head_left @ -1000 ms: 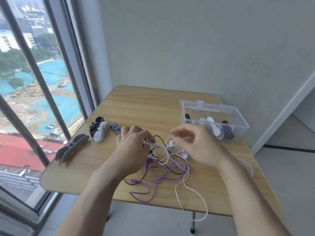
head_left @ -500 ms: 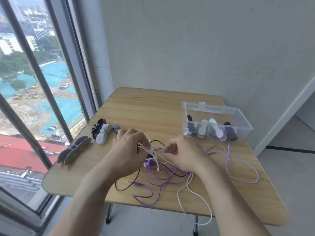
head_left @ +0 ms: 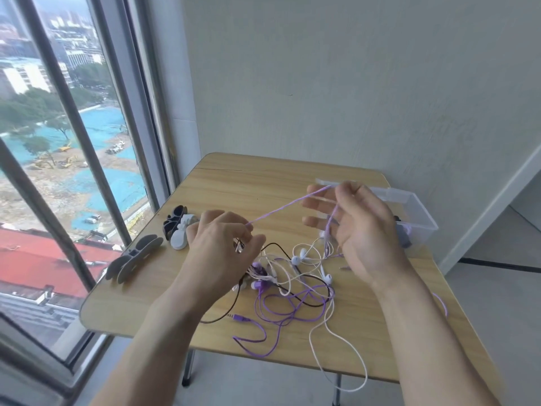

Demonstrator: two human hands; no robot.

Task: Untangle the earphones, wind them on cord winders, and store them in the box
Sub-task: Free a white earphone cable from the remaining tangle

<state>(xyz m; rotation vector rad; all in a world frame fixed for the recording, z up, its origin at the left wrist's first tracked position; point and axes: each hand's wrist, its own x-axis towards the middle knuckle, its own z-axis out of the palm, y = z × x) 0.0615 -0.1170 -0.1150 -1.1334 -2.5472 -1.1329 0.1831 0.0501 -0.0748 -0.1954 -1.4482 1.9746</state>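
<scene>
Nearest: white cord (head_left: 336,341) loops off the table's (head_left: 292,177) front edge, bottom of the loop still in view. Tangle of earphones (head_left: 292,276) sits mid-table, purple, white and black cords knotted together; can't sort which bud goes with which cord. Purple plug (head_left: 241,318) lies at the near side of the pile.

Left hand (head_left: 222,247) is over the tangle, fingers curled, pinching one end of a taut purple cord (head_left: 281,210). Right hand (head_left: 360,230) is raised, fingers mostly spread, the same cord caught at its thumb and fingertip and hanging down to the pile.

Cord winders (head_left: 137,256), grey, black and white, lie left near the window (head_left: 58,142).

Clear box (head_left: 418,212) far right, mostly hidden by the right hand; contents barely visible, something dark and purple inside. Plain wall (head_left: 351,83) behind.
</scene>
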